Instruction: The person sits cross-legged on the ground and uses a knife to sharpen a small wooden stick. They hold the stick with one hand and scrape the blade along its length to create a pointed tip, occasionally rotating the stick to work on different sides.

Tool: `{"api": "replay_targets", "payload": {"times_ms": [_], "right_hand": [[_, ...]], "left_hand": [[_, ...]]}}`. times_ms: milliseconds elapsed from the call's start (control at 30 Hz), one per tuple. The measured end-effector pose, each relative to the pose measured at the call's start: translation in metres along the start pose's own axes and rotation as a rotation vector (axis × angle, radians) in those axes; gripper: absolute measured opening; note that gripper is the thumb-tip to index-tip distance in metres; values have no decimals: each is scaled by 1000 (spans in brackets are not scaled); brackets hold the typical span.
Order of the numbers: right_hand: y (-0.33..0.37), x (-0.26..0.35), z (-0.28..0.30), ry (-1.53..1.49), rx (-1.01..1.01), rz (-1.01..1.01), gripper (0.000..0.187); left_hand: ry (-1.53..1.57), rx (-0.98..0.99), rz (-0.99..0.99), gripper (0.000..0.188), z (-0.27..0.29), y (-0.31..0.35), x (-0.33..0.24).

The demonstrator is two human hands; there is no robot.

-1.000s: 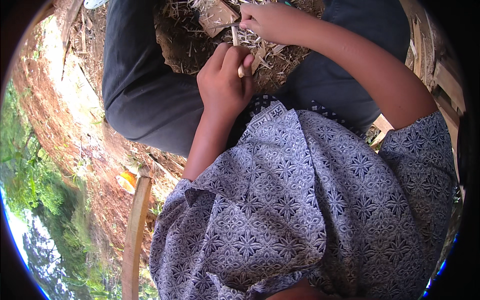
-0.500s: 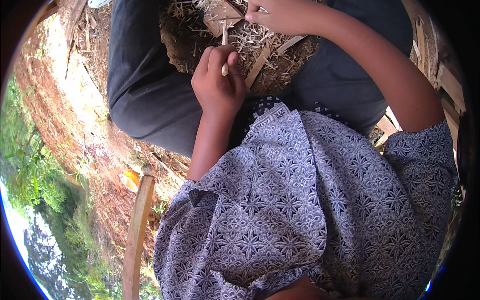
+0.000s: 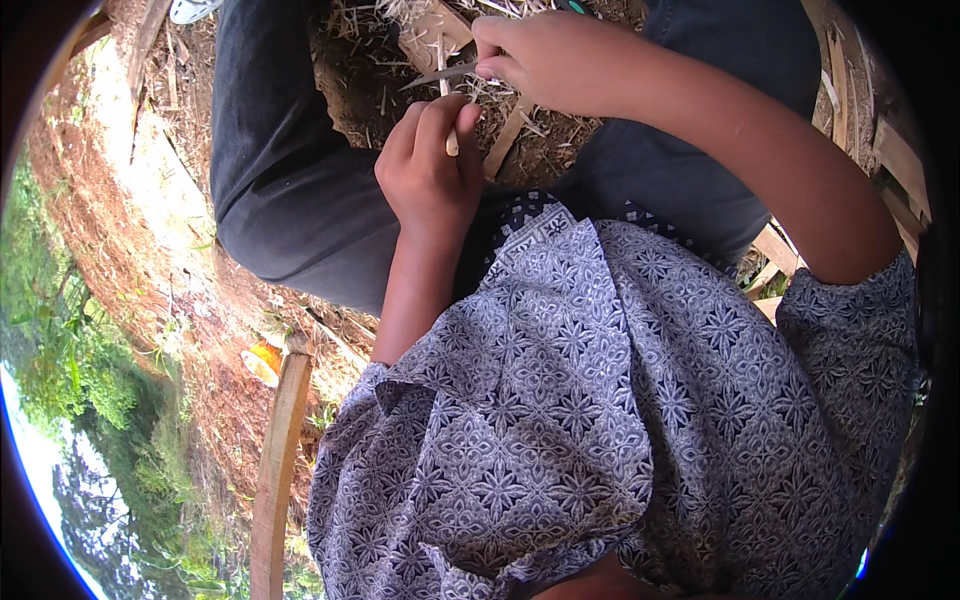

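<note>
My left hand [image 3: 425, 165] is closed around a thin pale wooden stick [image 3: 452, 146]. One end pokes out below my fingers, and the other points away toward a flat piece of wood [image 3: 422, 38] on the ground. My right hand [image 3: 530, 62] grips a knife whose handle is hidden in the fingers. Its grey blade [image 3: 438, 76] reaches left across the stick, just beyond my left fist. Whether the edge bites into the wood cannot be made out.
Wood shavings and a loose wooden strip [image 3: 509, 137] lie on brown soil between my dark-trousered legs [image 3: 290, 210]. A wooden post [image 3: 276, 470] rises at lower left, beside an orange object [image 3: 262, 362]. Planks [image 3: 900, 170] lie at right; greenery is at far left.
My right hand and the knife have come nearer to me, so the blade now sits closer to my left fist. My left hand has barely shifted and still holds the stick.
</note>
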State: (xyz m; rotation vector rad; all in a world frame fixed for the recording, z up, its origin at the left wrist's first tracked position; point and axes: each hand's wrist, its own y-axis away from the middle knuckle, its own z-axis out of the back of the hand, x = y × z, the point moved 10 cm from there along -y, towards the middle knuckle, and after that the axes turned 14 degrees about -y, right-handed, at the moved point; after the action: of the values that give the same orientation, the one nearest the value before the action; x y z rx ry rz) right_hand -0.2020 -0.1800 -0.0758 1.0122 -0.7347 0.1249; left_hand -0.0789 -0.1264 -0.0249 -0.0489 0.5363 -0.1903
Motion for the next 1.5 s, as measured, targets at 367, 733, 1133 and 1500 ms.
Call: {"api": "replay_targets", "payload": {"times_ms": [367,733,1133,1500], "right_hand": [[-70,-83,10,-131,-287,35,28],[8,-19,-4,-170,-120,173,24],[-30,-46,-10,-68,-165,-13,25],[-26,-37,7,-166,-205,169,27]], "left_hand": [[-7,-19,-49,7,4,-2,-12],[20,-35,-82,4,10,-8,-11],[-4,31,-136,14,-7,-5,-21],[84,-30,28,12,1,-6,2]]}}
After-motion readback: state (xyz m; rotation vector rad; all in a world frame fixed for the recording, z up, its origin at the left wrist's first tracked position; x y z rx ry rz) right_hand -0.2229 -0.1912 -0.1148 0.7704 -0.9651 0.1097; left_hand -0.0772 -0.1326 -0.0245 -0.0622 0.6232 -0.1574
